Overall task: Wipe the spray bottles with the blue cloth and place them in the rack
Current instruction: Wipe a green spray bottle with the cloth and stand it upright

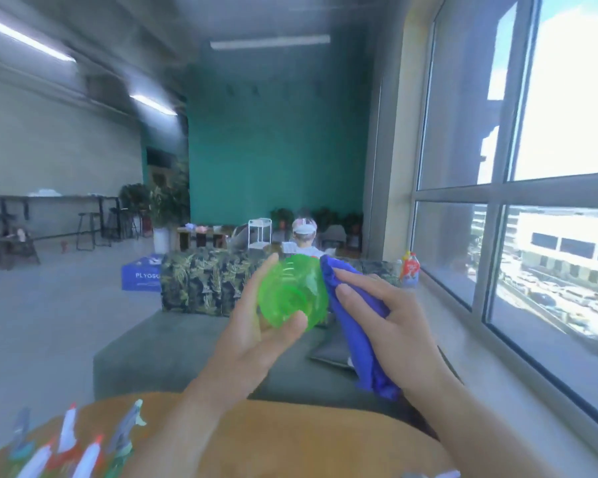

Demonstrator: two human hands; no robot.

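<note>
Open air over the couch (187,339), green bottle (292,293) clasped in left hand (256,336), cloth (356,322) just beside, pinched by right hand (390,326).

- translucent bright green bottle (292,294) showing in the left hand (252,343)
- solid royal blue cloth (354,322) showing in the right hand (390,329)
- orange-tan round table (273,439) lying below
- sprayer heads (73,443) showing white, red-orange and grey-green
- grey couch seat (173,343); dark throw (204,281) carrying pale fern-leaf print
- teal wall (277,146) glowing behind
- blue box (140,274) showing white lettering
- red-yellow bottle (409,269) sitting on the sill
</note>
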